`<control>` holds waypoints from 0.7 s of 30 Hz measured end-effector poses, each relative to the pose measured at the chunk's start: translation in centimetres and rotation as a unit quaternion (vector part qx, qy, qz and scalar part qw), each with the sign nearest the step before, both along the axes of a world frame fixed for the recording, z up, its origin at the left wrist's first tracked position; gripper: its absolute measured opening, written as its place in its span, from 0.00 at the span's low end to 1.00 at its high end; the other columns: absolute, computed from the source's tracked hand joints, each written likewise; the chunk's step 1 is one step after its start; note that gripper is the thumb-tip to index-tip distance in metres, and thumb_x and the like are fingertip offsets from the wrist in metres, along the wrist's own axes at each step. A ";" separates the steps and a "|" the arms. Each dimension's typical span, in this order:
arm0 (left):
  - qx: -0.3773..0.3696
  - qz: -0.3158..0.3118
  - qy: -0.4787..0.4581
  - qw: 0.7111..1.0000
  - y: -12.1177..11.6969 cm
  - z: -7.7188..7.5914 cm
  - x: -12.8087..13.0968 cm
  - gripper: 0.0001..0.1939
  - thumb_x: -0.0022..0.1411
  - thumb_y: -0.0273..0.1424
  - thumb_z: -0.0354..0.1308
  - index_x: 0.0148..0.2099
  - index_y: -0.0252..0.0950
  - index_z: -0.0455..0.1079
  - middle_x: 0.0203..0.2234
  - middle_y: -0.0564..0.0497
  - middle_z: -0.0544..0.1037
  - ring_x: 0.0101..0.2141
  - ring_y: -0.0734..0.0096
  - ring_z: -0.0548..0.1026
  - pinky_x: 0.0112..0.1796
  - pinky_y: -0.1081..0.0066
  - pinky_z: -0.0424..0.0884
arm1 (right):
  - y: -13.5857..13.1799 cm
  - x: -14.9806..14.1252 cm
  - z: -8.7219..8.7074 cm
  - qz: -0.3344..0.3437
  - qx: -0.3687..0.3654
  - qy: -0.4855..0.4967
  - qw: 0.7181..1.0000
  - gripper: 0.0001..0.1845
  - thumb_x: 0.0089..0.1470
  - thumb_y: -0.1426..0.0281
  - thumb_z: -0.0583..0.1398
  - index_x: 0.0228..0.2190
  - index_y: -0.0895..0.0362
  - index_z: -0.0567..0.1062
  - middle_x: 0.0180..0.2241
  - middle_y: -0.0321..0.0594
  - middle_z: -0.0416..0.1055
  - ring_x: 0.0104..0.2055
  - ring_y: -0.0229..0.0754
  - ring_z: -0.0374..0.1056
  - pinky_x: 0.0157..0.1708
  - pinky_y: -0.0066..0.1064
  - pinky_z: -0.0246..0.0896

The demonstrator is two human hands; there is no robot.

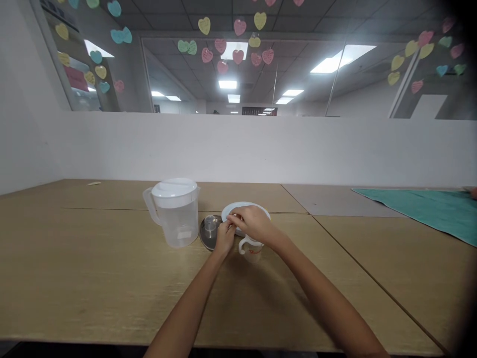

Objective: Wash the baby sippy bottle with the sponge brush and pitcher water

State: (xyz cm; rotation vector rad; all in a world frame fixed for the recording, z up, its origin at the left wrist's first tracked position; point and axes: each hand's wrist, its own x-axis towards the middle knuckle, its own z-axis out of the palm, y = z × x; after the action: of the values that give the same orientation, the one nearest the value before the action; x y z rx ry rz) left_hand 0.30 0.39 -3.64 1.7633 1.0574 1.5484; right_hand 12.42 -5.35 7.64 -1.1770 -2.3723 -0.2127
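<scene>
My left hand [225, 239] and my right hand [253, 222] meet with fingers pinched together, just in front of a white plate [228, 211]. Whatever lies between the fingertips is too small or hidden to make out. Below my right hand stands a clear measuring cup [252, 254] with a white handle and red lettering, its top partly covered by the hand. Left of my fingers, a small clear cup [210, 224] sits on a round metal tray [204, 239]. A large translucent lidded pitcher [178, 219], holding clear liquid, stands farther left.
The wooden tabletop [112, 278] has seams running across it. A green cloth [428, 206] lies at the far right, with part of a person's hand [473, 193] at the frame edge. A small flat pale piece [94, 183] rests at the back left. Behind is a white wall [238, 149].
</scene>
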 end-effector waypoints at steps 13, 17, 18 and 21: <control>-0.018 -0.008 -0.018 1.000 -0.6 0.5 0.7 0.18 0.55 0.40 0.50 0.29 0.30 0.72 0.23 0.50 0.74 0.27 0.70 0.68 0.29 0.73 0.62 | 1.7 0.4 -1.2 0.026 -0.037 0.028 0.999 0.17 0.58 0.69 0.52 0.22 0.59 0.74 0.23 0.37 0.70 0.24 0.33 0.59 0.26 0.25 0.45; 0.005 -0.020 -0.028 0.999 -1.0 0.9 0.7 0.18 0.57 0.41 0.50 0.33 0.31 0.72 0.27 0.49 0.75 0.30 0.69 0.69 0.33 0.73 0.63 | 2.2 1.3 -1.1 0.051 -0.029 0.028 0.998 0.14 0.58 0.70 0.53 0.26 0.59 0.76 0.26 0.37 0.70 0.28 0.33 0.61 0.28 0.24 0.47; 0.018 -0.021 -0.022 0.999 -1.0 1.0 0.6 0.18 0.58 0.41 0.50 0.34 0.32 0.73 0.30 0.49 0.75 0.33 0.68 0.70 0.35 0.72 0.64 | 2.2 1.4 -1.0 0.049 -0.024 0.023 0.998 0.13 0.57 0.69 0.53 0.28 0.58 0.76 0.27 0.38 0.70 0.29 0.33 0.62 0.28 0.24 0.47; 0.072 0.003 0.018 0.997 -1.1 0.9 0.6 0.16 0.60 0.39 0.49 0.33 0.35 0.73 0.36 0.47 0.75 0.39 0.66 0.70 0.42 0.70 0.63 | 1.9 1.5 -0.6 0.012 -0.002 -0.030 0.999 0.13 0.58 0.68 0.53 0.30 0.57 0.77 0.30 0.40 0.70 0.30 0.35 0.63 0.25 0.25 0.45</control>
State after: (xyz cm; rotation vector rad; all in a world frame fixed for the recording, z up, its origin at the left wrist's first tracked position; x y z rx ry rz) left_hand 0.89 -0.74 -2.73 1.8921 0.9910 1.6375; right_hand 13.89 -3.43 7.06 -1.1592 -2.4388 -0.2387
